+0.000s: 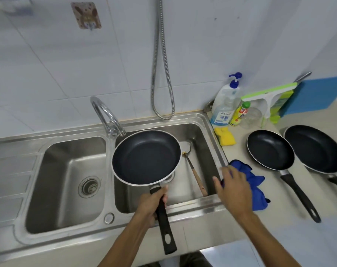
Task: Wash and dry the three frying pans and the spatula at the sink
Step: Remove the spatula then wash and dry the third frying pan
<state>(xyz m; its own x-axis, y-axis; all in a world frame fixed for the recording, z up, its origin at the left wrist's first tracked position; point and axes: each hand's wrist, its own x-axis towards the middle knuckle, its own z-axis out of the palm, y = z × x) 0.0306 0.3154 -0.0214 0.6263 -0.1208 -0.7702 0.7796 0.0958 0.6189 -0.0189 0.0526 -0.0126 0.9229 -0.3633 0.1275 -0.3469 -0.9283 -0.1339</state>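
1. Black plastic is all the left hand (154, 205) has to hold: its fingers are wrapped round the handle (163, 222) close to the bowl. It carries the held pan (146, 157) roughly level above the right basin of the sink (212, 201). If that handle is wet, I judge the grip could twist. The pan would then tip toward twelve o'clock against the faucet (109, 116), or drop into the basin.
2. At three o'clock of the left hand, the right hand (234, 185) lies with fingers spread on the blue cloth (256, 182). It has not closed round the cloth, as far as the blur allows. The cloth sits bunched on the table (290, 214) right at the sink's edge. A loose drag toward nine o'clock could trail it into the basin and soak it, spoiling it for drying.
3. The spatula (197, 180) lies in the basin at four o'clock of the held pan, its blade end partly hidden by the pan's rim. Lowering the pan blindly would strike it. It is also easy to overlook there and leave unwashed.
4. At three o'clock of the cloth, the middle pan (270, 149) and the far pan (314, 149) rest on the table with their handles pointing to five o'clock. The middle pan's rim is just beside the cloth. A sharp tug or a swinging forearm might nudge that pan or catch its handle.
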